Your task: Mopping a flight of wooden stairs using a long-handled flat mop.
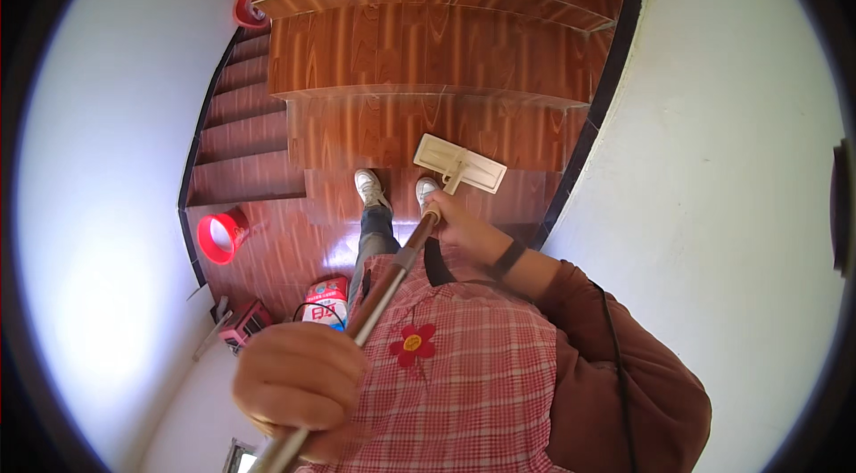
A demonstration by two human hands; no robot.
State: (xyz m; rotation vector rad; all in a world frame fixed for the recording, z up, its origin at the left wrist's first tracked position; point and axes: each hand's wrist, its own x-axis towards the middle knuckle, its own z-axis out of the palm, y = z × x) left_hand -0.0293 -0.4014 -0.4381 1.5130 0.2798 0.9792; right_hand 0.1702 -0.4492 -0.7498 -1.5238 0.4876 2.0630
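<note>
My left hand (301, 383), close to the camera at the lower left, is wrapped around the upper part of a flat mop's pole (394, 272). Further down the brown and silver pole, my right hand (455, 222) grips it close to the mop head. The beige rectangular mop head (471, 169) lies slantwise in front of my right shoe (426, 189), over the foot of the wood-patterned steps; whether it touches the floor or the step's riser cannot be told. My left shoe (369, 187) is on the floor to the left of it.
Curved wood-patterned steps (428, 52) rise ahead; narrower stairs (241, 132) run along the left wall. A red bucket (223, 237) stands at the left, with a printed plastic bag (326, 302) and a pink object (246, 322) nearer. Red basins (249, 8) are at upper left. White walls (722, 205) flank both sides.
</note>
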